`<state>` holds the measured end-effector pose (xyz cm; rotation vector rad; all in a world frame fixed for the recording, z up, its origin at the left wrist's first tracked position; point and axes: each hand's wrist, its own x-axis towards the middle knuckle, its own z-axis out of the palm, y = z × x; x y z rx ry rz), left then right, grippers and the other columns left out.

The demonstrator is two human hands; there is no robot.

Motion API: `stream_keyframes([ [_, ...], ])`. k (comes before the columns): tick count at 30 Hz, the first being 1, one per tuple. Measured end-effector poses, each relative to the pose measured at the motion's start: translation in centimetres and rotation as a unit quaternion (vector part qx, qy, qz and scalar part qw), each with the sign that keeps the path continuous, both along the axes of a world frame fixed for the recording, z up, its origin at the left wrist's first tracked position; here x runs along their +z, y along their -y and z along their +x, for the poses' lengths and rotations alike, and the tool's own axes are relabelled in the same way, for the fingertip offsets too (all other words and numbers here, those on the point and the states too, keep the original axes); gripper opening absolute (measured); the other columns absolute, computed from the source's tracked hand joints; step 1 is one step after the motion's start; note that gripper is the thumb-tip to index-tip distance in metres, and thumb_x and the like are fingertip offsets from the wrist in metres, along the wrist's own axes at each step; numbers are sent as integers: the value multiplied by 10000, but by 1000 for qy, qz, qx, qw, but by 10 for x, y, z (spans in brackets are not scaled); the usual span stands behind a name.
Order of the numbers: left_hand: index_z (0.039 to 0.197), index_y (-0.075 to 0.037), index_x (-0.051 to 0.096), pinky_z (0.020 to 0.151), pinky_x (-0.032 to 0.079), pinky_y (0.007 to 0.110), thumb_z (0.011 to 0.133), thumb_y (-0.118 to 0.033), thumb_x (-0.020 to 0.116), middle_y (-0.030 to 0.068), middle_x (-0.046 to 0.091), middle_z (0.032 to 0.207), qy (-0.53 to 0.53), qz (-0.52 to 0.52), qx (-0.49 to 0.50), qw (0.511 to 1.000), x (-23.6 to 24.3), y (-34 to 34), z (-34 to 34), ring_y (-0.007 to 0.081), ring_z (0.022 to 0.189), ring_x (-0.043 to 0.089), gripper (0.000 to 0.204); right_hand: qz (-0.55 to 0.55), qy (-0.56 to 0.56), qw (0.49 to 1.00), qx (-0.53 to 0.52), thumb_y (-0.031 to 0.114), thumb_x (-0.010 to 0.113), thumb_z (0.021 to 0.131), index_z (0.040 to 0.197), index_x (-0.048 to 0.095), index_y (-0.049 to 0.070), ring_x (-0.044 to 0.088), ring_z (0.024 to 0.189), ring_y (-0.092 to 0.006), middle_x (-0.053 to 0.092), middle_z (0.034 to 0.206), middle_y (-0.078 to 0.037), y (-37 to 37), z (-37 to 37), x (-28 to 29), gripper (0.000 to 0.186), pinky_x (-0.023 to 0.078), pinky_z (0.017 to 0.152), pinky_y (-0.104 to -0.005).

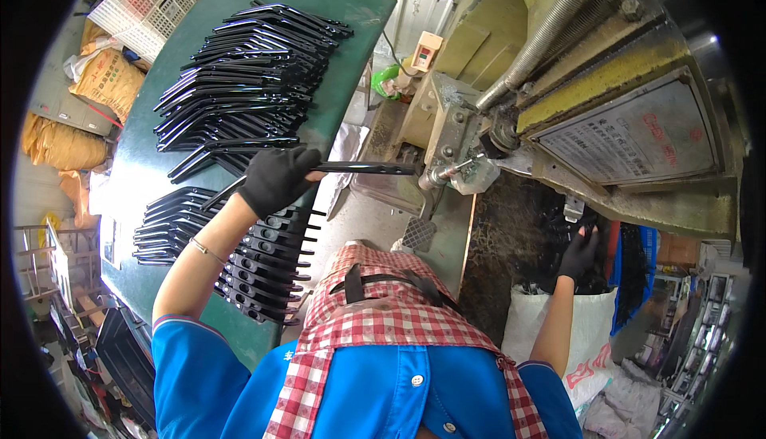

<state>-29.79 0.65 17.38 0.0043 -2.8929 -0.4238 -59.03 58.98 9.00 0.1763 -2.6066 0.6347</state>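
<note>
My left hand [279, 179], in a black glove with bare fingertips, is closed around a black bent metal tube [367, 168]. The tube's straight end points right, close to the metal tip of the machine's fixture [431, 177]; whether they touch I cannot tell. Behind that hand, rows of similar black bent tubes [239, 80] lie on a green table [359, 16]. My right hand [580, 255], gloved the same way, reaches over dark parts above a white woven sack [550, 319]. Its fingers stretch forward, and I see nothing held in them.
A large yellow-green machine [479, 40] with a spring and a label plate [630, 136] stands ahead and to the right. Black brackets with holes [259, 279] line the table's near right edge. A foot pedal [417, 234] is below. Yellow sacks [108, 80] and a white crate [144, 8] stand left.
</note>
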Motion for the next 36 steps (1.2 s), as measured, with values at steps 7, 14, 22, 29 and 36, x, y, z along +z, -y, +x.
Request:
stream_keyframes([
  [7, 865, -107, 578, 517, 458, 465, 903, -569, 505, 130, 584, 597, 95, 19, -61, 993, 19, -53, -38, 363, 571, 606, 470, 23, 137, 909, 392, 266, 688, 870, 1094, 634, 41, 670, 791, -245, 681, 888, -124, 177, 89, 103, 321, 504, 711, -328],
  [14, 850, -104, 608, 543, 468, 478, 893, -562, 528, 141, 613, 621, 165, 14, -75, 983, 37, -59, -41, 372, 597, 622, 467, 107, 124, 857, 489, 362, 697, 824, 1035, 636, 108, 640, 638, -307, 633, 718, -107, 228, 109, 134, 336, 473, 556, -415],
  [22, 838, -114, 621, 515, 478, 460, 892, -544, 541, 117, 626, 616, 144, -36, -87, 985, 46, -58, -40, 351, 575, 638, 441, 197, 146, 828, 504, 329, 687, 842, 951, 615, 82, 619, 656, -356, 623, 764, -140, 252, 116, 151, 280, 466, 567, -441],
  [29, 858, -104, 611, 521, 473, 470, 897, -517, 555, 130, 620, 611, 154, -18, -83, 984, 40, -57, -40, 358, 570, 629, 418, 261, 75, 816, 511, 277, 643, 837, 986, 593, 85, 628, 630, -313, 618, 777, -123, 261, 117, 162, 248, 477, 559, -433],
  [36, 862, -89, 591, 533, 468, 478, 901, -477, 569, 140, 610, 603, 182, 22, -96, 978, 35, -61, -43, 373, 587, 622, 390, 313, 38, 795, 519, 234, 658, 801, 1024, 586, 86, 640, 683, -289, 624, 791, -101, 261, 112, 156, 277, 484, 583, -423],
])
